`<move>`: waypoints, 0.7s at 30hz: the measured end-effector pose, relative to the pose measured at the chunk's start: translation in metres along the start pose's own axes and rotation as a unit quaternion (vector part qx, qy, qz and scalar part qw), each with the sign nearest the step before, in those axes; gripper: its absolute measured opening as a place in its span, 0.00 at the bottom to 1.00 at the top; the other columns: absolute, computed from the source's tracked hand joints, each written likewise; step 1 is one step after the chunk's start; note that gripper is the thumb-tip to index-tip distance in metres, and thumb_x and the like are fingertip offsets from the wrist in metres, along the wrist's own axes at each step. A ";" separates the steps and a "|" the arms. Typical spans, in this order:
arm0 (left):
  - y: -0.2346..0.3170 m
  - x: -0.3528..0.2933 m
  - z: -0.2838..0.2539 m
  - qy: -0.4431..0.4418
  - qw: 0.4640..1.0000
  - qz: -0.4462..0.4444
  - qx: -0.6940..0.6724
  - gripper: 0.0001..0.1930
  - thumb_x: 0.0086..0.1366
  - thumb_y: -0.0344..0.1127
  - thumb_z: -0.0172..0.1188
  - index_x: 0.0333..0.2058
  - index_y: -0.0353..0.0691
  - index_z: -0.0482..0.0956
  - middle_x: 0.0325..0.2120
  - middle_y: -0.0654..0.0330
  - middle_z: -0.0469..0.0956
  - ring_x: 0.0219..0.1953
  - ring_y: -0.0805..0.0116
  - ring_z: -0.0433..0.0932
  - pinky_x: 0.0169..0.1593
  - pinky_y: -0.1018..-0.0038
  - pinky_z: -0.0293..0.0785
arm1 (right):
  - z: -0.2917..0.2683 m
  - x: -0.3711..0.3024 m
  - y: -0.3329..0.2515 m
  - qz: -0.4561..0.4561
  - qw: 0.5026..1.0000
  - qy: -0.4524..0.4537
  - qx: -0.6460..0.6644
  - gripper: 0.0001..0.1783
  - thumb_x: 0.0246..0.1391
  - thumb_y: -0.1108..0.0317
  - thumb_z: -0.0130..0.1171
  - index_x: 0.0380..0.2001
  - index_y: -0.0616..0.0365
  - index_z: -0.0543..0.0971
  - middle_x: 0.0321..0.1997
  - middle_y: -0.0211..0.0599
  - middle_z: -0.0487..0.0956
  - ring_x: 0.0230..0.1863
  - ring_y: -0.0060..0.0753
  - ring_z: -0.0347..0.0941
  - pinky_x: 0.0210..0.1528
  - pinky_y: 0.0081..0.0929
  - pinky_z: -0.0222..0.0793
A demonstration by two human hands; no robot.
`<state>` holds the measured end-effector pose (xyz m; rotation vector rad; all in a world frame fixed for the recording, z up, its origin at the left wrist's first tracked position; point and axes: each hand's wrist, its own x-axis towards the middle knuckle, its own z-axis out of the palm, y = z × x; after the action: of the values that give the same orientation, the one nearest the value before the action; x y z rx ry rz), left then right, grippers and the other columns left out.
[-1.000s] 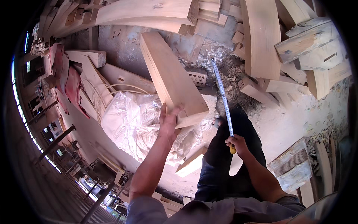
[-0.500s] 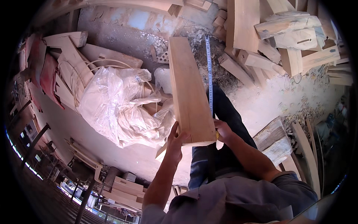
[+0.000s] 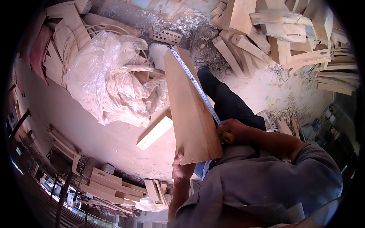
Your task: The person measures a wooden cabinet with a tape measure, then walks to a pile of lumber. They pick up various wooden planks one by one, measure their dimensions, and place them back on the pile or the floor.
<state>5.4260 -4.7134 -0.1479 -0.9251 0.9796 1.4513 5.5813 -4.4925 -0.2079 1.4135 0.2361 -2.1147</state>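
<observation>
A thick wooden board (image 3: 186, 110) stretches away from my lap, its near end close to my body. My left hand (image 3: 183, 167) grips the near left corner of the board, thumb on top and the other fingers hidden beneath. In my right hand (image 3: 234, 128) is a yellow tape measure (image 3: 227, 138), held at the board's near right edge. Its extended white blade (image 3: 195, 84) runs slantwise over the wood, with the tip around the board's far end.
Crumpled clear plastic sheeting (image 3: 114, 79) lies over things at left. A short wood block (image 3: 154, 130) rests on the floor beside the board. Timber offcuts (image 3: 281, 34) are heaped at far right, and stacked planks (image 3: 114, 186) lie at lower left. A perforated brick (image 3: 167, 36) sits beyond the board.
The tape blade has swung from beside the board to lie across its top. The board has come nearer my body and tilted, and my left hand has slid to its near corner.
</observation>
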 end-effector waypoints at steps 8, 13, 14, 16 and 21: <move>-0.064 0.006 -0.127 -0.030 0.984 0.046 -0.172 0.34 0.59 0.59 0.52 0.57 0.41 0.69 0.54 0.53 0.72 0.53 0.55 0.74 0.51 0.58 0.71 | 0.023 0.044 0.087 -0.071 0.992 -0.002 -0.103 0.13 0.65 0.63 0.48 0.32 0.61 0.76 0.40 0.45 0.78 0.44 0.40 0.75 0.50 0.35 0.68; -0.088 0.016 -0.167 -0.047 0.963 0.053 -0.261 0.38 0.64 0.64 0.42 0.63 0.42 0.62 0.60 0.48 0.66 0.58 0.45 0.68 0.56 0.43 0.66 | 0.038 0.054 0.096 -0.076 0.995 -0.042 0.046 0.15 0.67 0.62 0.42 0.35 0.60 0.73 0.50 0.57 0.77 0.48 0.52 0.77 0.47 0.42 0.73; -0.097 0.019 -0.174 -0.065 0.954 0.059 -0.288 0.39 0.63 0.65 0.43 0.64 0.43 0.62 0.60 0.48 0.66 0.58 0.44 0.68 0.55 0.40 0.65 | 0.035 0.057 0.096 -0.091 0.994 -0.030 0.052 0.15 0.67 0.62 0.42 0.35 0.60 0.74 0.51 0.57 0.77 0.48 0.52 0.77 0.47 0.42 0.73; -0.109 0.028 -0.191 -0.093 0.940 0.060 -0.322 0.40 0.62 0.67 0.42 0.64 0.44 0.61 0.60 0.46 0.65 0.58 0.39 0.67 0.55 0.35 0.63 | 0.019 0.064 0.090 -0.137 0.990 0.020 0.007 0.14 0.67 0.62 0.43 0.36 0.60 0.74 0.49 0.55 0.78 0.45 0.50 0.78 0.46 0.42 0.73; -0.126 0.041 -0.218 -0.099 0.939 0.045 -0.326 0.42 0.62 0.70 0.39 0.66 0.47 0.59 0.62 0.47 0.63 0.59 0.34 0.65 0.55 0.32 0.60 | -0.023 0.055 0.082 -0.209 0.950 0.155 -0.170 0.13 0.65 0.64 0.46 0.34 0.60 0.76 0.37 0.44 0.81 0.31 0.34 0.79 0.35 0.30 0.73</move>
<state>5.5535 -4.8962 -0.2734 -1.1794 0.3852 1.9558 5.6304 -4.5694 -0.2530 1.5750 1.0549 -2.0181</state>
